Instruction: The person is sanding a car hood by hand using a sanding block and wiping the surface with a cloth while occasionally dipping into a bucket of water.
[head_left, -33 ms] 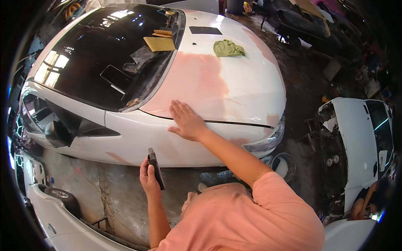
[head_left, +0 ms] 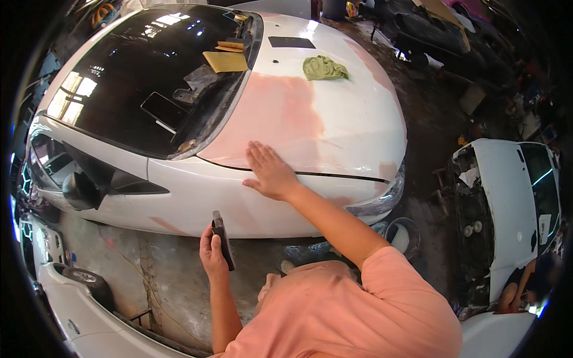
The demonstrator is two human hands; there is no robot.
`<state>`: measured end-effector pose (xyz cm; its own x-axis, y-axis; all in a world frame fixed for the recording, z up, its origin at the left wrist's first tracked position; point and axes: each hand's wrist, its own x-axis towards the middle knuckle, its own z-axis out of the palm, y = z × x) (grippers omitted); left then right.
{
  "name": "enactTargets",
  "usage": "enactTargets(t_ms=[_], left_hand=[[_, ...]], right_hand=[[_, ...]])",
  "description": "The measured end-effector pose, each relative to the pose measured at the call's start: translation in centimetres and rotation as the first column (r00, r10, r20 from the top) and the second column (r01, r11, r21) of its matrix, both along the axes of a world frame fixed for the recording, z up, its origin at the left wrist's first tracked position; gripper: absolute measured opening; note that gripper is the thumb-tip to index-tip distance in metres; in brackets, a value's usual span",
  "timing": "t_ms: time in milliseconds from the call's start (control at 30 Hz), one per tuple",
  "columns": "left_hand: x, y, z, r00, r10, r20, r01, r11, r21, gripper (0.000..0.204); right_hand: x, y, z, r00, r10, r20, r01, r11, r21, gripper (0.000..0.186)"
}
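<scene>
My right hand (head_left: 270, 173) lies flat with fingers outstretched, its fingertips on the pink filler patch (head_left: 280, 113) of the white car's hood (head_left: 358, 119). The palm spans the dark gap between hood and fender (head_left: 209, 197). Lower and to the left, my left hand (head_left: 213, 253) grips a narrow sanding block (head_left: 223, 243) wrapped in dark sandpaper, held upright beside the fender and apart from it. A crumpled green cloth (head_left: 325, 68) rests farther up the hood, near a dark rectangular sheet (head_left: 291, 42).
Yellow sheets (head_left: 225, 61) and a phone-like dark slab (head_left: 162, 108) lie on the windshield. The side mirror (head_left: 83, 191) juts out at left. A bucket (head_left: 403, 235) stands by the headlight. Another white car body (head_left: 507, 221) is at right, with a person (head_left: 525, 286) crouching near it.
My right hand has slid slightly to the right along the hood edge, still flat. The left hand and its block have hardly moved.
</scene>
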<state>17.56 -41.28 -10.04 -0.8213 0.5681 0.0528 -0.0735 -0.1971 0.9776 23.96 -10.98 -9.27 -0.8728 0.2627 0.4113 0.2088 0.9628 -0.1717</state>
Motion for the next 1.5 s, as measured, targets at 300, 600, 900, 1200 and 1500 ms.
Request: enactTargets(t_ms=[300,600,900,1200,1500], left_hand=[[2.3,3.8,-0.2,0.988,-0.150,0.024,0.151,0.988,-0.030,0.041],[2.4,4.7,-1.2,0.975,-0.214,0.062,0.219,0.972,-0.091,0.041],[10.3,15.9,-1.7,0.875,-0.484,-0.010,0.482,0.873,-0.079,0.055],[29.9,28.9,-0.3,0.488,-0.675,0.554,0.694,0.684,0.223,0.078],[44.3,32.2,-7.1,0.320,-0.673,0.667,0.752,0.609,0.254,0.081]], right_hand=[[9.2,5.1,-2.5,0.978,-0.207,0.037,0.208,0.977,-0.040,0.092],[21.1,10.5,-7.1,0.857,-0.514,0.031,0.514,0.850,-0.114,0.088],[27.5,1.2,-3.0,0.809,-0.585,-0.057,0.473,0.706,-0.526,0.072],[40.8,-4.2,-10.0,0.522,-0.846,-0.107,-0.496,-0.199,-0.845,0.071],[48.9,1.4,-7.2,0.029,-0.987,-0.156,-0.623,0.105,-0.775,0.072]])
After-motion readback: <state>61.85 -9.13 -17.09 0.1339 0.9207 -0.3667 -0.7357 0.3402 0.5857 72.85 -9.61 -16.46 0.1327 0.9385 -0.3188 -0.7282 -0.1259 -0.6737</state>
